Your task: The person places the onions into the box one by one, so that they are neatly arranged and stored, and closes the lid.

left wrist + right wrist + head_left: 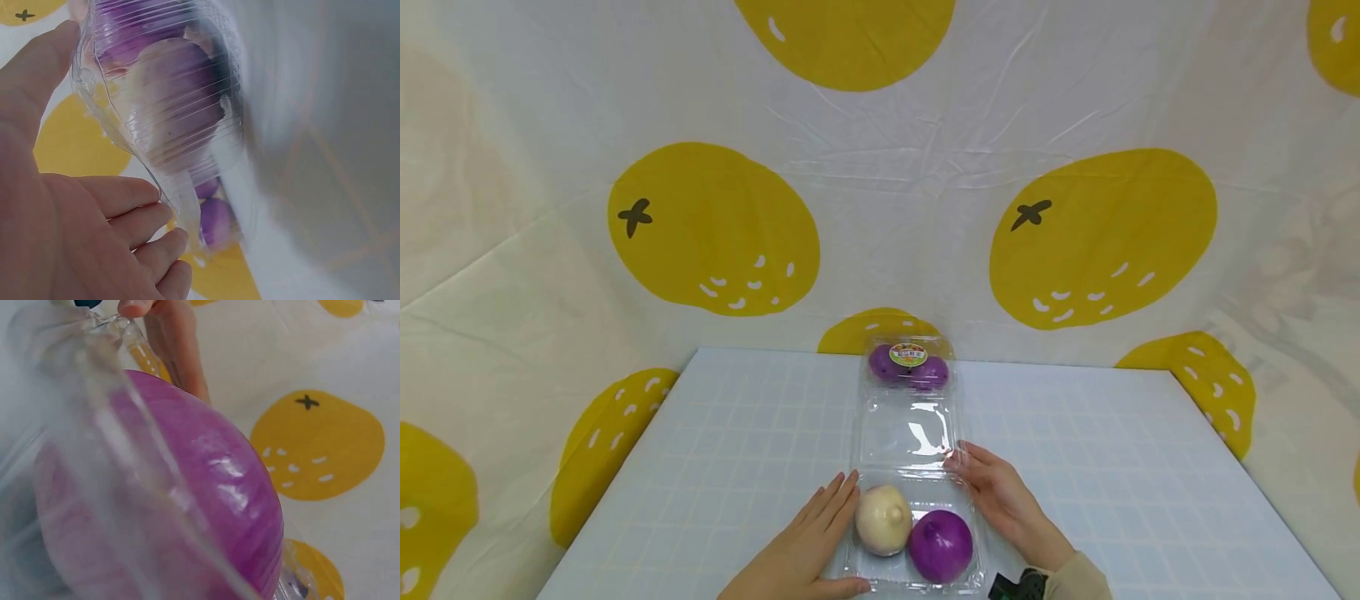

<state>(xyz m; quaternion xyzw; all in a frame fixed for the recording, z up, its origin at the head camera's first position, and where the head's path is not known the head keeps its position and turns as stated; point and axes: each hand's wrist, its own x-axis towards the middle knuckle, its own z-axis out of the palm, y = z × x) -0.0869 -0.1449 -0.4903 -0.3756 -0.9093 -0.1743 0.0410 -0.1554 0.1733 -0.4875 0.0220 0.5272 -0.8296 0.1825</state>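
A clear plastic clamshell box (915, 582) stands with its lid (895, 433) folded back behind it. Inside, a pale onion (883, 521) sits on the left beside a purple onion (941, 547). My left hand (808, 542) rests along the box's left wall, its fingers extended and the thumb at the front corner; the left wrist view shows its fingertips (153, 190) against the plastic. On the other side, my right hand (1003, 500) touches the right edge near the hinge, its fingertips partly seen through plastic. The purple onion (206, 481) fills much of the right wrist view.
Behind the lid stands another clear box (952, 367) with purple round produce (929, 373) and a label (908, 355). The pale checked table (760, 425) reaches a fabric backdrop (910, 217) printed with yellow fruit.
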